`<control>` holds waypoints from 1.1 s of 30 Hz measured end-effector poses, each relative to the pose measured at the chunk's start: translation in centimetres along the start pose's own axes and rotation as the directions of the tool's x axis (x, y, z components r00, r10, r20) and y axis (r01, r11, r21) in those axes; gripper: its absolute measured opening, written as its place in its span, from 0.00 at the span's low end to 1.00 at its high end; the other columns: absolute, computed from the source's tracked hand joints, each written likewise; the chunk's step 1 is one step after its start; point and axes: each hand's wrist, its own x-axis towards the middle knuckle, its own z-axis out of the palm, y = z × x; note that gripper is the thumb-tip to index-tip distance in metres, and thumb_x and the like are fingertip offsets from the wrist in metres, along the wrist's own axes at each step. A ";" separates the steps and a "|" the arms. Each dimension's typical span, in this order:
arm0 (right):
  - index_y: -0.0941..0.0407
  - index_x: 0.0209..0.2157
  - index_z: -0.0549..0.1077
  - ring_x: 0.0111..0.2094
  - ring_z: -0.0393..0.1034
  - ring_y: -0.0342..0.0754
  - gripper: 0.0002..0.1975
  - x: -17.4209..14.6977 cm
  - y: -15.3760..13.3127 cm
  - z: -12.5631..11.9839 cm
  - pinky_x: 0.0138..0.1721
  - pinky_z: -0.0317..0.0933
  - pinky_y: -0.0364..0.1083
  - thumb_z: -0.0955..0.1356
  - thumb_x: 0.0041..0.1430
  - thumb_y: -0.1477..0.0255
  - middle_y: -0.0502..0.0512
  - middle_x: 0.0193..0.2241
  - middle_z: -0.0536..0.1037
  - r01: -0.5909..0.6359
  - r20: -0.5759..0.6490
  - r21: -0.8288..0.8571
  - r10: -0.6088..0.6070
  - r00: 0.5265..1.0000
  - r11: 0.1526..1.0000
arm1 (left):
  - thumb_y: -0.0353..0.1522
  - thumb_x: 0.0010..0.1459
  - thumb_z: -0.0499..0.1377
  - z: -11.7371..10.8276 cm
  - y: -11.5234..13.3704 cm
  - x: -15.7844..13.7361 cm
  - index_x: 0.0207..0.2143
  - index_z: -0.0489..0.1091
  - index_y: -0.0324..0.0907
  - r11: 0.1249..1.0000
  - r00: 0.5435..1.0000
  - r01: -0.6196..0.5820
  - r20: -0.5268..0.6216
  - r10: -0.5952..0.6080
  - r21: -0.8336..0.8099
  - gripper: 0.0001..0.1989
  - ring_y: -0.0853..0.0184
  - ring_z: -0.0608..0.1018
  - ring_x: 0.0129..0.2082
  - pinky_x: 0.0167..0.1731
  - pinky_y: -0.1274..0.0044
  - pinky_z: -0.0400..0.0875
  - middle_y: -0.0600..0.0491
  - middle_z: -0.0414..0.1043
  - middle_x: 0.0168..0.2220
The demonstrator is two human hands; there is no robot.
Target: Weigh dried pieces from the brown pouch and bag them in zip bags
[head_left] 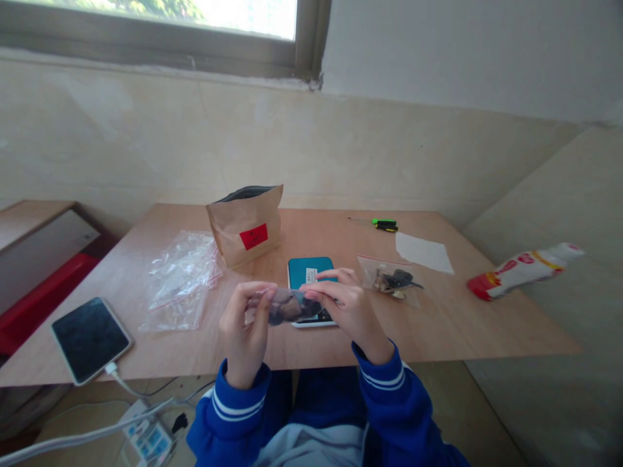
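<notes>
My left hand [246, 321] and right hand [343, 301] pinch one small filled bag [291, 306] between them, frame centre; a second filled bag [392, 280] lies right.

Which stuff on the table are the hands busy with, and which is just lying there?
In use: small filled bag, left hand, right hand.

Lying about: brown paper bag, empty plastic bags, phone, screwdriver, white paper, teal device, another filled bag.
</notes>
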 end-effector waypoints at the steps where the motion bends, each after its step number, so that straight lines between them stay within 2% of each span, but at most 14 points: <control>1: 0.51 0.35 0.80 0.41 0.75 0.48 0.08 0.0 0.2 -0.1 0.46 0.60 0.49 0.67 0.63 0.71 0.51 0.34 0.83 0.016 0.016 -0.003 -0.016 1.000 1.000 | 0.30 0.61 0.58 -0.1 -0.2 0.0 0.35 0.71 0.43 1.000 1.000 0.009 0.011 -0.009 0.000 0.03 0.73 0.77 0.30 0.30 0.83 0.72 0.57 0.75 0.31; 5: 0.52 0.30 0.79 0.37 0.76 0.46 0.12 0.1 0.4 -0.4 0.46 0.59 0.49 0.66 0.65 0.74 0.50 0.33 0.83 0.082 0.010 -0.024 -0.082 0.997 0.996 | 0.32 0.61 0.58 -0.3 -0.7 -0.2 0.35 0.72 0.44 0.997 0.997 0.066 0.034 -0.065 -0.030 0.03 0.73 0.77 0.31 0.32 0.82 0.72 0.57 0.75 0.31; 8: 0.51 0.35 0.80 0.39 0.76 0.47 0.08 0.3 0.4 -0.9 0.46 0.60 0.49 0.67 0.64 0.71 0.50 0.33 0.83 0.095 0.035 -0.048 -0.094 0.995 0.994 | 0.33 0.61 0.58 -0.2 -0.9 -0.4 0.35 0.72 0.44 0.991 0.993 0.114 0.014 -0.113 -0.075 0.04 0.72 0.78 0.32 0.32 0.82 0.72 0.57 0.75 0.31; 10: 0.52 0.38 0.80 0.41 0.75 0.48 0.08 0.4 0.6 -1.2 0.44 0.61 0.48 0.67 0.63 0.69 0.52 0.34 0.83 0.096 0.080 -0.051 -0.092 0.993 0.994 | 0.34 0.61 0.58 -0.3 -1.1 -0.4 0.36 0.71 0.43 0.981 0.987 0.156 -0.014 -0.159 -0.118 0.04 0.73 0.78 0.30 0.30 0.82 0.72 0.57 0.75 0.31; 12: 0.53 0.37 0.80 0.40 0.75 0.48 0.08 0.3 1.0 -1.6 0.42 0.62 0.48 0.67 0.63 0.70 0.54 0.34 0.83 0.092 0.108 -0.040 -0.087 0.990 0.995 | 0.34 0.61 0.59 -0.5 -1.3 -0.3 0.36 0.71 0.43 0.967 0.979 0.198 -0.024 -0.204 -0.159 0.04 0.73 0.77 0.29 0.28 0.83 0.72 0.57 0.74 0.31; 16: 0.55 0.31 0.79 0.36 0.75 0.47 0.10 0.2 1.5 -1.8 0.43 0.63 0.48 0.66 0.63 0.77 0.54 0.35 0.83 0.088 0.107 -0.009 -0.087 0.990 0.996 | 0.36 0.59 0.60 -0.8 -1.6 0.1 0.34 0.71 0.42 0.941 0.967 0.254 0.033 -0.253 -0.222 0.06 0.74 0.77 0.27 0.25 0.84 0.71 0.57 0.74 0.30; 20: 0.54 0.33 0.79 0.37 0.76 0.47 0.11 0.4 1.7 -1.8 0.43 0.63 0.48 0.65 0.64 0.76 0.53 0.35 0.83 0.097 0.121 0.012 -0.097 0.988 0.995 | 0.37 0.59 0.60 -0.7 -1.5 0.2 0.34 0.70 0.42 0.915 0.955 0.292 0.039 -0.293 -0.280 0.07 0.74 0.77 0.25 0.23 0.85 0.71 0.57 0.73 0.28; 24: 0.52 0.40 0.80 0.41 0.75 0.49 0.09 0.2 1.9 -2.2 0.42 0.67 0.48 0.66 0.64 0.69 0.55 0.37 0.82 0.009 0.196 0.058 -0.020 0.980 0.998 | 0.38 0.59 0.60 -0.7 -1.4 0.3 0.34 0.69 0.42 0.897 0.944 0.316 0.006 -0.330 -0.309 0.08 0.75 0.76 0.25 0.23 0.85 0.70 0.58 0.71 0.28; 29: 0.53 0.33 0.80 0.36 0.77 0.47 0.13 0.0 2.7 -2.9 0.40 0.68 0.47 0.64 0.66 0.71 0.53 0.33 0.83 -0.060 0.249 0.177 0.014 0.968 0.982 | 0.40 0.58 0.60 -0.9 -1.5 0.4 0.33 0.69 0.41 0.868 0.924 0.367 0.021 -0.382 -0.334 0.11 0.74 0.75 0.22 0.21 0.84 0.70 0.57 0.71 0.26; 31: 0.53 0.33 0.80 0.37 0.77 0.48 0.14 -0.1 2.7 -3.0 0.41 0.68 0.47 0.64 0.66 0.68 0.53 0.34 0.83 -0.110 0.252 0.221 0.052 0.966 0.969 | 0.40 0.59 0.60 -0.9 -1.5 0.6 0.32 0.69 0.41 0.862 0.918 0.373 0.002 -0.396 -0.343 0.12 0.75 0.74 0.21 0.20 0.84 0.69 0.58 0.70 0.25; 33: 0.53 0.37 0.80 0.40 0.77 0.49 0.14 -0.3 2.4 -2.8 0.43 0.68 0.47 0.64 0.66 0.63 0.54 0.38 0.83 -0.208 0.293 0.292 0.120 0.949 0.933 | 0.41 0.59 0.59 -0.7 -1.5 0.7 0.31 0.68 0.41 0.845 0.905 0.384 -0.029 -0.424 -0.372 0.12 0.75 0.72 0.19 0.18 0.84 0.67 0.58 0.71 0.26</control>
